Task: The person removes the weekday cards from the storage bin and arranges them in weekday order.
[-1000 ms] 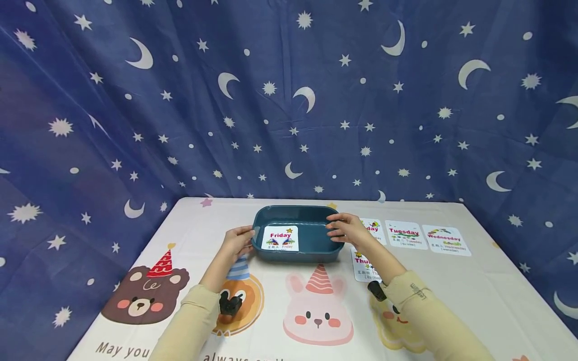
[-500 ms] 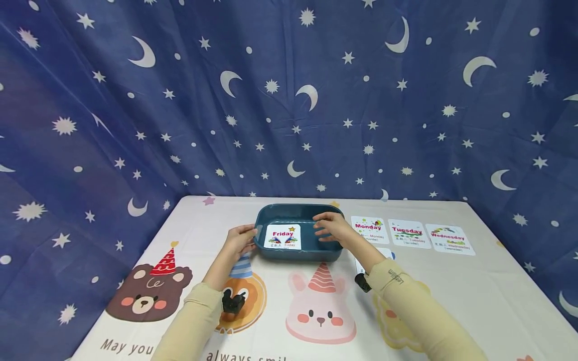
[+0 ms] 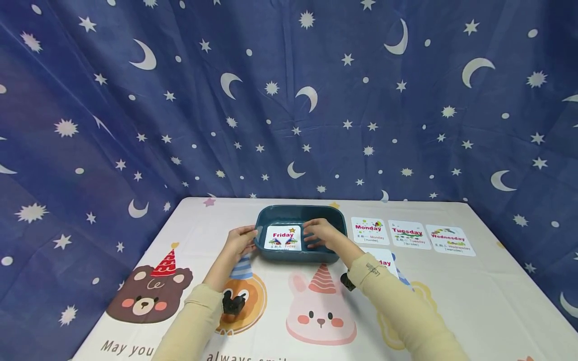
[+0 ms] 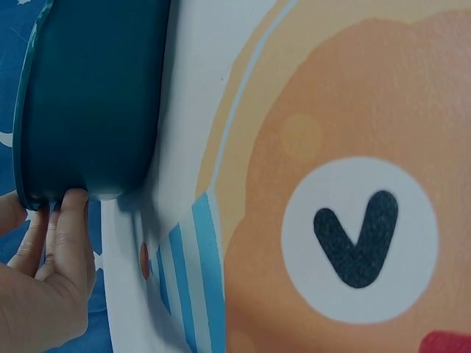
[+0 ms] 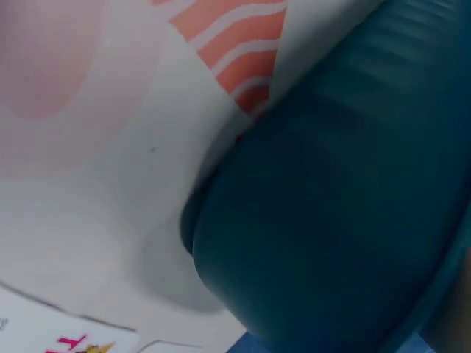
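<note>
A dark teal plastic basin stands on the table near its far edge. Inside it, toward the left, lies a square white card printed "Friday". My left hand pinches the basin's left end; in the left wrist view the hand has its thumb and fingers on either side of the rim. My right hand reaches over the front right wall into the basin, fingers spread and slightly bent beside the card's right edge. Whether those fingertips touch the card I cannot tell. The basin's outer wall fills much of the right wrist view.
Right of the basin lie cards printed Monday, Tuesday and Wednesday in a row. A fourth card in front is partly hidden by my right arm. A cartoon-printed cloth covers the table; a starry blue curtain hangs behind.
My right hand has moved left from the basin's right end to beside the Friday card. My left hand has stayed on the left rim. The Monday card has come into full view.
</note>
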`<action>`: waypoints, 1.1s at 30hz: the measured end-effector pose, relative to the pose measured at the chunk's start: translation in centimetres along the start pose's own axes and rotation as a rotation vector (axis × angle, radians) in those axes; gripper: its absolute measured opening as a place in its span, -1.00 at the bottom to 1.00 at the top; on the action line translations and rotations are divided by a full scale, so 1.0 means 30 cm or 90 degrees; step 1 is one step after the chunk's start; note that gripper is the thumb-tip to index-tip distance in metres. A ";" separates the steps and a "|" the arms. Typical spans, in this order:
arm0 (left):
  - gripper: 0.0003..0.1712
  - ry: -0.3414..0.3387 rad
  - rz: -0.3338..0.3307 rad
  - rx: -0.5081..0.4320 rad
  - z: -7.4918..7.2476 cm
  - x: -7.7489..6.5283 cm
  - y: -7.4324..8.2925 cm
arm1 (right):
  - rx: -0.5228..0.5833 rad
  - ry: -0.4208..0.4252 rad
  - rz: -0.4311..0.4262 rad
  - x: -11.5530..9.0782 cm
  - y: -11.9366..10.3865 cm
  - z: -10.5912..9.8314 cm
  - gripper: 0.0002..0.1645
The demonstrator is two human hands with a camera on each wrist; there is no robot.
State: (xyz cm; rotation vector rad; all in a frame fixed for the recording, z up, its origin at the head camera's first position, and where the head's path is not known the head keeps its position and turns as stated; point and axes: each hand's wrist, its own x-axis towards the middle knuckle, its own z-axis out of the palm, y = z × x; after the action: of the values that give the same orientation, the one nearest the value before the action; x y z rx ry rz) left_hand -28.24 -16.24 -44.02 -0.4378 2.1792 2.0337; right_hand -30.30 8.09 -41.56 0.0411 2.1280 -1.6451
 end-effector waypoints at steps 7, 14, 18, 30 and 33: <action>-0.56 0.001 0.005 -0.006 0.003 0.002 -0.005 | 0.011 0.011 0.028 0.028 0.023 0.021 -0.56; -0.56 0.008 -0.002 0.003 0.003 -0.001 -0.006 | 0.027 0.018 0.045 0.043 0.033 0.035 -0.56; -0.56 0.010 -0.006 0.003 0.002 -0.003 -0.007 | 0.075 0.039 0.073 0.047 0.032 0.050 -0.54; -0.56 0.006 -0.010 0.004 0.000 -0.003 -0.002 | 0.264 0.037 0.093 0.604 0.404 0.008 -0.62; -0.56 0.005 -0.008 0.001 0.000 -0.001 -0.001 | 0.292 0.029 0.110 0.819 0.543 -0.015 -0.64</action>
State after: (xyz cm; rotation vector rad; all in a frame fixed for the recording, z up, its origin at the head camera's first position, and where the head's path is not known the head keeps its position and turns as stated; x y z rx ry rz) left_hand -28.22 -16.25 -44.05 -0.4587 2.1761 2.0265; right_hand -47.82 7.21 -65.24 0.3934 1.6804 -2.0001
